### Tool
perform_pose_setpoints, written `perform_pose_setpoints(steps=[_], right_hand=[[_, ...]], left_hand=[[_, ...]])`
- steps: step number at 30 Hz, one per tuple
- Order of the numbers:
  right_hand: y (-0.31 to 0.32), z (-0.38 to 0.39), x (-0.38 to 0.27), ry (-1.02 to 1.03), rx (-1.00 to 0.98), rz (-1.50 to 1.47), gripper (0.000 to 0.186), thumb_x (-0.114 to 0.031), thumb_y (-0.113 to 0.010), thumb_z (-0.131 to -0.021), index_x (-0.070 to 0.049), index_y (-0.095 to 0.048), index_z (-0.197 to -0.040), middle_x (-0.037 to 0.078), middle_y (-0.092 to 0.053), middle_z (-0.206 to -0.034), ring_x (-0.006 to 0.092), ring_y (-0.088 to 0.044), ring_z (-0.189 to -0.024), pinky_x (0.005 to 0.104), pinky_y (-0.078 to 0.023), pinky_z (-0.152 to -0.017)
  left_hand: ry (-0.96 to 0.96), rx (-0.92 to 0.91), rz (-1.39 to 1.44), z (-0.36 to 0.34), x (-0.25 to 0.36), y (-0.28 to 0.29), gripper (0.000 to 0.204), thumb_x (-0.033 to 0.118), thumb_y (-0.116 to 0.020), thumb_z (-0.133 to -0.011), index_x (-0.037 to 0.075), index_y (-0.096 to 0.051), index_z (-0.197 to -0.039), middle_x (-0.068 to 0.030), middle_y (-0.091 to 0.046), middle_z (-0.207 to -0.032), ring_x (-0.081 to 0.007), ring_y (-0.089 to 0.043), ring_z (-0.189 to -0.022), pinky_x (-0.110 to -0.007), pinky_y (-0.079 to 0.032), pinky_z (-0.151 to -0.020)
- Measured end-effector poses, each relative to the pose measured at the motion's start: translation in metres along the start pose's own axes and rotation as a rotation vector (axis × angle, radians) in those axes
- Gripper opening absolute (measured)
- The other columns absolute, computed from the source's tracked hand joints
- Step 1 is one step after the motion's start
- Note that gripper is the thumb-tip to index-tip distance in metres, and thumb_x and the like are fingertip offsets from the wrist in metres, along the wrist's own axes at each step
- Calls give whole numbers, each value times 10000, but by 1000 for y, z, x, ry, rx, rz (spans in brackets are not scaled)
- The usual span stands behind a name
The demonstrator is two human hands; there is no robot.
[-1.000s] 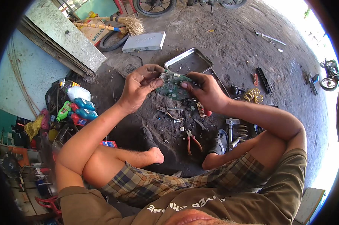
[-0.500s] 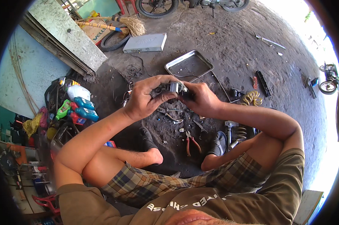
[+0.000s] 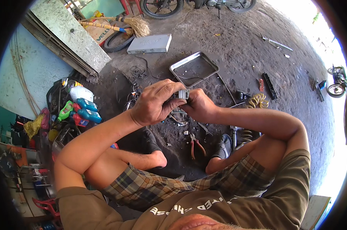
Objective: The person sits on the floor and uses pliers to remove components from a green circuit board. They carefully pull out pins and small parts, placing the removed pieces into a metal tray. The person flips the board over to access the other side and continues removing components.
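Note:
A small grey finned metal part (image 3: 184, 94) is held up between my two hands, in front of the metal tray. My left hand (image 3: 152, 101) pinches it between thumb and fingers from the left. Against its other end, my right hand (image 3: 200, 105) is closed with the fingers curled; they hide that end of the part. On the dirty floor below lie red-handled pliers (image 3: 196, 145), a pointed tool (image 3: 205, 129) and another plier-like tool (image 3: 177, 118), partly covered by my hands.
A shallow metal tray (image 3: 215, 73) lies beyond my hands. A yellow coiled hose (image 3: 258, 101) and a shock absorber with a spring (image 3: 244, 135) are to the right. Bottles (image 3: 88, 115) crowd the left, near a door panel (image 3: 75, 34). A flat box (image 3: 149, 44) and motorcycle (image 3: 162, 7) stand farther off.
The finned part has turned, so its ridged side now shows more clearly. My right hand has curled tighter beside it, and both hands have shifted slightly.

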State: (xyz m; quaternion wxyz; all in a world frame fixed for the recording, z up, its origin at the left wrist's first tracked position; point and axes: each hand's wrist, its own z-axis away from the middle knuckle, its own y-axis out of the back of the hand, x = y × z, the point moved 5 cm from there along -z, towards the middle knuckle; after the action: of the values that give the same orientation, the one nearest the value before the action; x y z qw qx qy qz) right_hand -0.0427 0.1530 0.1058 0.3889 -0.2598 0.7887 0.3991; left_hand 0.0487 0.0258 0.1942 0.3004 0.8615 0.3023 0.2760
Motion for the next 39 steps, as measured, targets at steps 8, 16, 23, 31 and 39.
perform_pose_setpoints(steps=[8, 16, 23, 31, 39], right_hand=[[-13, 3, 5, -109, 23, -121, 179, -166, -760, -991, 6, -716, -1011, 198, -720, -800, 200, -667, -689, 430, -554, -716], [-14, -1, -5, -449, -141, -114, 228, -217, -765, -998, 8, -750, -1030, 116, -710, -757, 134, -619, -714, 409, -545, -716], [-14, -4, -10, -546, -151, -207, 232, -202, -777, -988, 16, -774, -1068, 58, -737, -819, 119, -629, -774, 383, -542, -752], [-19, -3, -3, -653, -187, -304, 201, -187, -767, -1010, 0, -761, -1086, -6, -707, -817, 75, -581, -718, 317, -493, -657], [-31, -3, 14, -689, -173, -393, 194, -155, -773, -1002, -4, -762, -1123, 14, -766, -933, 88, -651, -815, 316, -538, -733]], left_hand=[[159, 25, 31, 1, -7, -1, 262, 206, -743, -1010, -17, -708, -1145, -155, -720, -941, -345, -720, -801, -410, -564, -725], [424, 155, 190, 8, -30, -5, 267, 232, -707, -1044, -31, -749, -1063, -142, -736, -883, -213, -720, -793, -350, -543, -718], [678, 189, 371, 17, -51, -14, 380, 327, -682, -1068, -41, -764, -1025, -70, -738, -827, -98, -630, -775, -301, -515, -720], [813, 185, 445, 23, -63, -20, 446, 365, -685, -1064, -47, -755, -909, -37, -688, -741, -74, -542, -731, -303, -460, -659], [886, 222, 523, 31, -72, -26, 432, 340, -683, -1070, -37, -759, -874, 18, -665, -740, -46, -509, -731, -279, -440, -658]])
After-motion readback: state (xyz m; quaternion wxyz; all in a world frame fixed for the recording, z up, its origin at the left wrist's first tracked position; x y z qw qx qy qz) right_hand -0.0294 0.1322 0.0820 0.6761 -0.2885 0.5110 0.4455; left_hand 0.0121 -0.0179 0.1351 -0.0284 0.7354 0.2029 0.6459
